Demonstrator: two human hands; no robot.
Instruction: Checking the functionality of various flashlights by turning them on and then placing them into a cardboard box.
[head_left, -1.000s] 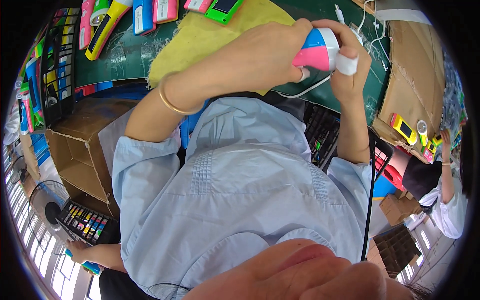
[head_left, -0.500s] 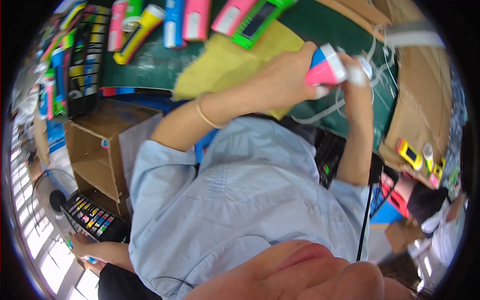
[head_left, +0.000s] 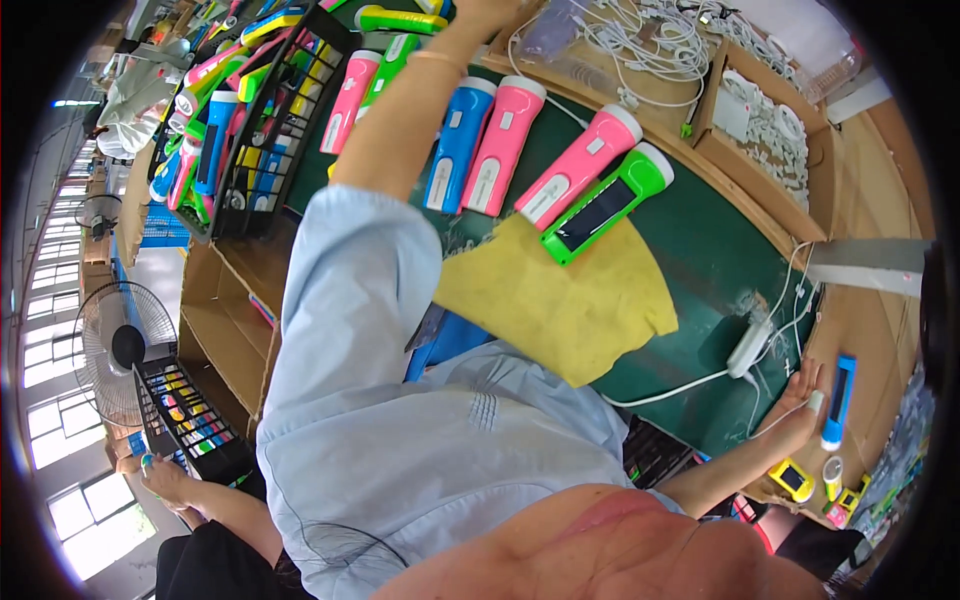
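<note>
A worker's right hand (head_left: 800,403), fingers loosely extended and open, is just beside a lone blue flashlight (head_left: 838,403) on cardboard (head_left: 852,325). Across the green worktop (head_left: 690,385), beyond a yellow cloth (head_left: 585,305) and a row of flashlights (head_left: 505,145), the left hand (head_left: 488,12) reaches out, its grip impossible to tell.

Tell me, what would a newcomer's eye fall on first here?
Pink, blue and green plastic flashlights on the dark green tabletop probably jump out first. A ragged yellow cloth lies nearer the person. Beyond, tangled thin white cables lie beside an open brown cardboard box.
</note>
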